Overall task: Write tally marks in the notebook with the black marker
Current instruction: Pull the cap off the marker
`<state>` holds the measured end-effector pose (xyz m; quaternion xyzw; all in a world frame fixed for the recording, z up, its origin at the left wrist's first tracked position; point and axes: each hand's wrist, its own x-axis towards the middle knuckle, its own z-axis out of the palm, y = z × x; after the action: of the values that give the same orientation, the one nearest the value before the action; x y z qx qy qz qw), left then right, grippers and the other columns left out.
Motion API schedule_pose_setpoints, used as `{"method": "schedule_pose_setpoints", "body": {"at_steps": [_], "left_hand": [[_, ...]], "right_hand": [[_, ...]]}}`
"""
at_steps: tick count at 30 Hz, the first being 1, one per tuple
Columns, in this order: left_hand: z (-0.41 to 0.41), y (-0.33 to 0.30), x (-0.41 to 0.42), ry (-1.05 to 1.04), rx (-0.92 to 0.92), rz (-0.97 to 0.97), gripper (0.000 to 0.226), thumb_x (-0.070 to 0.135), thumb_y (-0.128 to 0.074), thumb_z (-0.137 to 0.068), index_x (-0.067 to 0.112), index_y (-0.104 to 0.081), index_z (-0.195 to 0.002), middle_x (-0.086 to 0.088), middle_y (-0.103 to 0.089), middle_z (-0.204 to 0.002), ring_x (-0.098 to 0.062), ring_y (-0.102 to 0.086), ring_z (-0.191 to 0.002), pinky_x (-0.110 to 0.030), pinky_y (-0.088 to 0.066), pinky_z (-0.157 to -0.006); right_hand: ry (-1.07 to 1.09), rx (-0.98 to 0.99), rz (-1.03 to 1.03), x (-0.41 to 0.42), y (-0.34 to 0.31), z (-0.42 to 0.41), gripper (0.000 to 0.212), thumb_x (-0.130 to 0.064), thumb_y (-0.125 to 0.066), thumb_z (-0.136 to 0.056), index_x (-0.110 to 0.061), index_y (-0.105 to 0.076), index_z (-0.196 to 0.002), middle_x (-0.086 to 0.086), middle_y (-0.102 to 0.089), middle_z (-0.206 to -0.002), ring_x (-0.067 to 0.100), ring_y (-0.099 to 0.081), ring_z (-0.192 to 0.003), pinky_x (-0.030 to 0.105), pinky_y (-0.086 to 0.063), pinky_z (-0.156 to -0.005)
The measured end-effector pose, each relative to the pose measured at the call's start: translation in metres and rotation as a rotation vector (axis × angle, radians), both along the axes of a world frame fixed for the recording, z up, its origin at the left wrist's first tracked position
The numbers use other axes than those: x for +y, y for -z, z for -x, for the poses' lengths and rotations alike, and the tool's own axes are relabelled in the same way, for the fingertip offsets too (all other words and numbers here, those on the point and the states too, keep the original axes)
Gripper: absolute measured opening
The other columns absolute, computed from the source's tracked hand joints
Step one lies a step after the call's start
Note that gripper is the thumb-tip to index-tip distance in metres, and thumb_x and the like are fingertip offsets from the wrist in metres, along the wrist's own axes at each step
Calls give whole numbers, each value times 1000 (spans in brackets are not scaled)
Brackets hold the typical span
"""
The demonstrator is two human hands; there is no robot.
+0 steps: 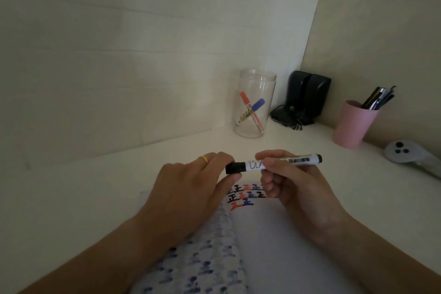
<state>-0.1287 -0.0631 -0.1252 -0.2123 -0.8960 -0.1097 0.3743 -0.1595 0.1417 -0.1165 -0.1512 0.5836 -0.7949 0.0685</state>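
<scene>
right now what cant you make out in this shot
- Head view: the marker's tip is hidden under its black cap, pinched by the left hand.
- The top rows of tally marks on the notebook are partly covered by the right hand.
- The notebook's near edge is cut off by the frame.
- Print on the marker's barrel is too blurred to read.

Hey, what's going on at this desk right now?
A person holds a black marker level above an open notebook. The right hand grips the barrel, and the left hand pinches the cap, which is on the marker. The page already carries rows of black, red and blue tally marks near its top. A red marker and a blue marker stand in a clear jar behind.
</scene>
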Motion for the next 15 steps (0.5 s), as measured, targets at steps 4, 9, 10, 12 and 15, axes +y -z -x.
{"method": "schedule_pose_setpoints", "body": {"at_steps": [4, 9, 10, 12, 15], "left_hand": [[-1, 1, 6, 71, -6, 33, 45, 50, -29, -104, 21, -63, -103, 6, -68, -73, -15, -52, -42, -31, -43, -37], [-5, 1, 11, 143, -177, -18, 39, 49, -18, -105, 29, -45, -87, 14, -36, -52, -11, -39, -41, -17, -28, -43], [-6, 0, 12, 179, -226, -52, 36, 49, -19, -105, 30, -43, -85, 13, -34, -51, -13, -37, -43, -17, -26, -44], [-13, -3, 19, 245, -265, -179, 40, 45, -22, -107, 25, -45, -81, 10, -37, -52, -13, -32, -49, -18, -26, -48], [-22, -8, 30, 405, -556, -591, 51, 42, -29, -106, 20, -45, -63, 5, -42, -45, -5, -34, -40, -11, -28, -45]], "right_hand": [[57, 45, -7, -3, 1, -8, 28, -21, -78, -72, 2, -78, -89, 8, -65, -59, 15, -57, -51, 22, -48, -47], [101, 138, -98, -5, -4, -10, 23, -26, -72, -82, -6, -73, -70, 7, -63, -54, 16, -54, -47, 22, -46, -46], [92, 136, -88, -3, -6, -10, 23, -26, -72, -81, -7, -73, -70, 7, -61, -53, 17, -52, -46, 22, -45, -45], [63, 129, -55, -1, -9, -11, 23, -25, -76, -82, -7, -73, -69, 6, -60, -51, 17, -50, -45, 22, -44, -44], [7, 148, -56, -3, -10, -12, 23, -24, -70, -84, -9, -72, -68, 4, -58, -51, 16, -48, -45, 23, -41, -44]]}}
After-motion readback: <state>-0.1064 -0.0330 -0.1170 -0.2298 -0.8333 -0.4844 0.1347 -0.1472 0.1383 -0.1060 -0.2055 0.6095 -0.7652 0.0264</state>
